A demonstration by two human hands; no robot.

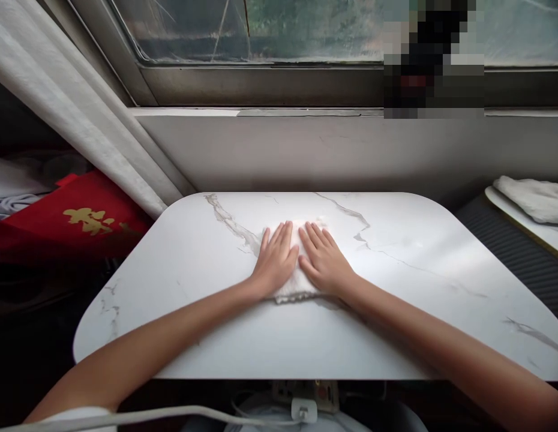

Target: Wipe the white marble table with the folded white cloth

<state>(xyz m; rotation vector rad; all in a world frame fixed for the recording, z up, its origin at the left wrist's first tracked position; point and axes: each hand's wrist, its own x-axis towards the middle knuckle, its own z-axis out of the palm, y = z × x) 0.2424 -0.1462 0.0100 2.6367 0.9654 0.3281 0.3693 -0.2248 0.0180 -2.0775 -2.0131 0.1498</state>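
Left hand and right hand flat on white cloth

I've got both hands palm-down side by side near the middle of the worktop, fingers stretched out straight, nothing pinched. Thumbs point inward, tips just beside each other. White cloth lies under them, showing between the palms; its frilly near edge sticks out toward me. Most of it is covered, so I can't tell if it's folded.

Worktop: white, grey-brown marble veining, rounded corners, far edge by the pale wall. Window above that; pixelated patch upper right, can't read it. Left side: pale curtain, red item with gold lettering. Right side: second white cloth on a white board, next to a dark ribbed surface. Below the worktop's near edge I see a white plug and a pale cable.
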